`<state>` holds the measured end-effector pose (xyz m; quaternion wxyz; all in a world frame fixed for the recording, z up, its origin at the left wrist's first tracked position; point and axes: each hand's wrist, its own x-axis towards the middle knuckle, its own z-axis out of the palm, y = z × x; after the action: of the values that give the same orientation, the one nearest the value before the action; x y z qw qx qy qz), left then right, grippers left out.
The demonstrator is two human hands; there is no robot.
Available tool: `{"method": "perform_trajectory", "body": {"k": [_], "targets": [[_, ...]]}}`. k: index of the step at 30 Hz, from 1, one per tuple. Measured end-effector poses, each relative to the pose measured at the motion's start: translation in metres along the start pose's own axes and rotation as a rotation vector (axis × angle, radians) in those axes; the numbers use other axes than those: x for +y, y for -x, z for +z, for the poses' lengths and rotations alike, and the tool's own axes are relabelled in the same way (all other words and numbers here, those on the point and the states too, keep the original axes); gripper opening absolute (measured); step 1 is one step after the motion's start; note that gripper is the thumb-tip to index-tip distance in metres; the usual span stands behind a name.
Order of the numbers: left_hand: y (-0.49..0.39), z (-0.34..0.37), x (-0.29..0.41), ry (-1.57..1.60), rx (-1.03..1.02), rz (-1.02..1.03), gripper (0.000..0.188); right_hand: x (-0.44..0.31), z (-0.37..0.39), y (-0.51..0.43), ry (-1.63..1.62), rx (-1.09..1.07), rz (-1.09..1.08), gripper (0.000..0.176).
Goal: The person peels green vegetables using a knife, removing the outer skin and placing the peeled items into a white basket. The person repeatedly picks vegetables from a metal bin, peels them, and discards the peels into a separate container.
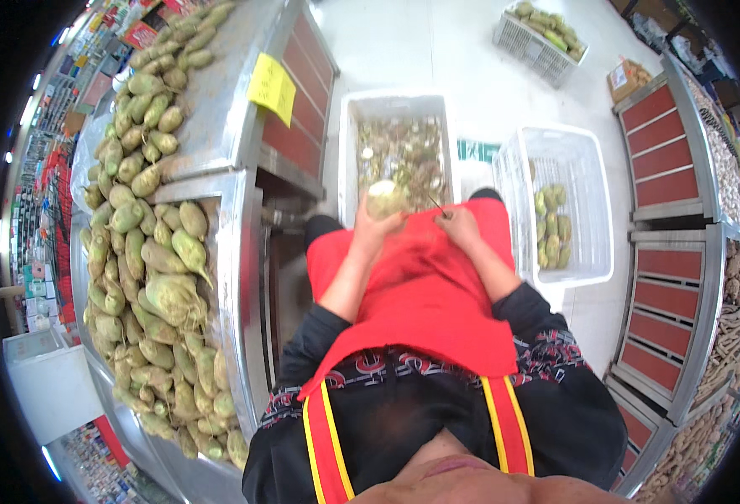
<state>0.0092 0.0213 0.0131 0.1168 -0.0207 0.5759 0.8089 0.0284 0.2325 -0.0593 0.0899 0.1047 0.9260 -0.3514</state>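
Note:
A round, pale green root vegetable [387,198] rests in my left hand [373,222], raised over the near end of a white plastic crate [347,145]. Trimmings [401,148] of leaf, root and peel cover the bottom of that crate. My right hand [460,228] grips a small knife [435,203], its thin dark blade pointing up and left, apart from the vegetable. Both hands are above the red apron [427,264] across my lap. To the right, a white slatted basket [604,208] holds several green root vegetables [553,233].
On my left, a metal display stand [244,252] bears a heap of green radishes [156,302]. A yellow paper sign [272,88] with writing hangs from its edge. Ahead on the floor sits another filled crate [534,50]. Red-panelled produce stands [666,296] line the right side.

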Motion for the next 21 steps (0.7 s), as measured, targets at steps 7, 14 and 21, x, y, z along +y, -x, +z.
{"method": "perform_trajectory", "body": {"k": [7,14,21], "targets": [[0.001,0.003,-0.031,0.492,0.013,-0.316,0.035,-0.067,-0.023,0.019,-1.088,-0.36,-0.079,0.043],[0.0,0.005,-0.031,0.526,-0.039,-0.376,0.049,-0.08,-0.025,0.026,-1.149,-0.381,0.114,0.055],[-0.003,0.001,-0.038,0.509,0.019,-0.381,0.05,-0.083,-0.031,0.028,-1.105,-0.399,0.184,0.052]]}}
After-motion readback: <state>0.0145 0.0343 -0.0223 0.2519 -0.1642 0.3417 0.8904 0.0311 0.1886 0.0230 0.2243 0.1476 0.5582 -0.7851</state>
